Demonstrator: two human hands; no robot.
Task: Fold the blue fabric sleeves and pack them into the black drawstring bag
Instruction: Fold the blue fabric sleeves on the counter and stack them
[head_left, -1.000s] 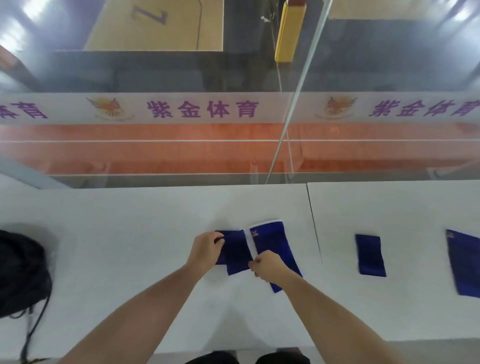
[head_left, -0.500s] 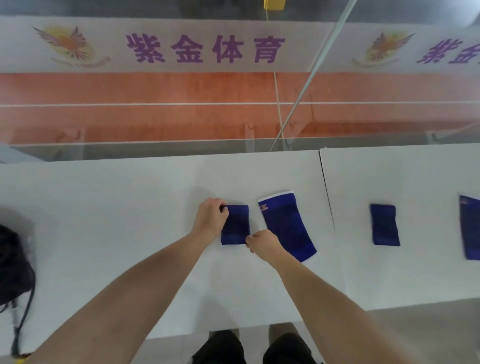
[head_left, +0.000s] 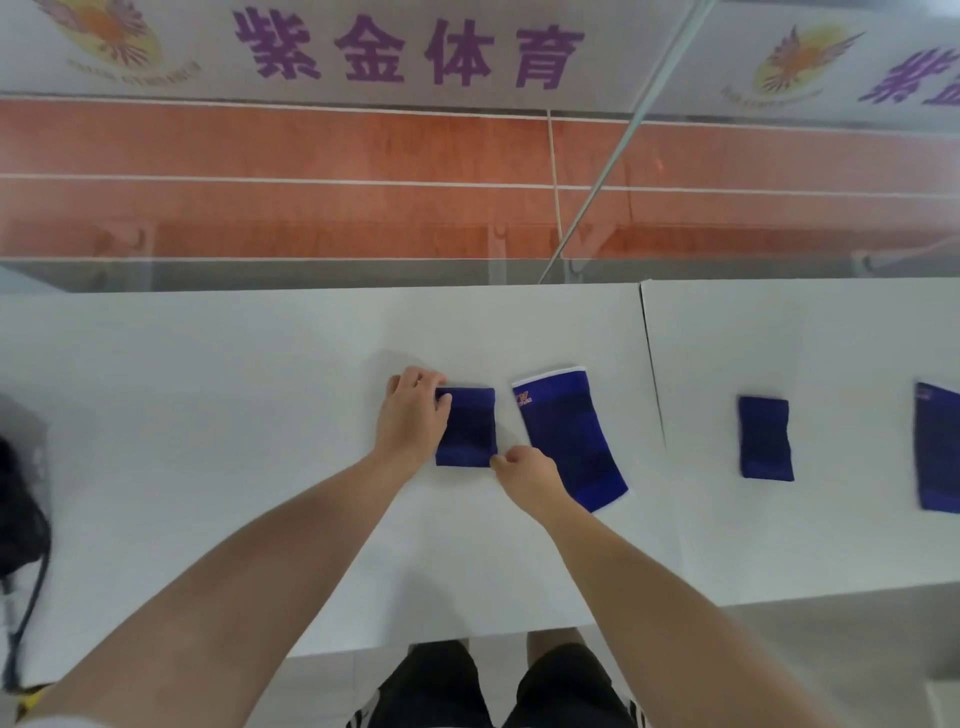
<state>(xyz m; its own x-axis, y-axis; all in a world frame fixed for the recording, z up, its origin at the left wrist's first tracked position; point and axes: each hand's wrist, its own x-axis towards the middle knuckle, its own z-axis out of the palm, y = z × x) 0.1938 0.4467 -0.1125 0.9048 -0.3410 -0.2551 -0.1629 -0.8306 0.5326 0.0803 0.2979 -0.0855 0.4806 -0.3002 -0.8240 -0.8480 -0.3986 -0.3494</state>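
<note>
A folded blue sleeve (head_left: 470, 428) lies flat on the white table (head_left: 208, 415). My left hand (head_left: 413, 418) rests on its left edge with the thumb on the top corner. My right hand (head_left: 527, 470) pinches its lower right corner. Just right of it lies an unfolded blue sleeve (head_left: 569, 441) with a white hem and orange logo. On the neighbouring table sit another folded sleeve (head_left: 765, 438) and an unfolded one (head_left: 939, 449) cut off by the frame edge. The black drawstring bag (head_left: 18, 519) lies at the far left edge.
A seam (head_left: 653, 374) divides the two white tables. A glass barrier with a banner of purple characters (head_left: 410, 49) stands behind the tables. My knees and shoes (head_left: 493, 686) show below the front table edge.
The sleeve has been folded in half and laid flat. Both hands stay on it, and the view has tilted downward and closer.
</note>
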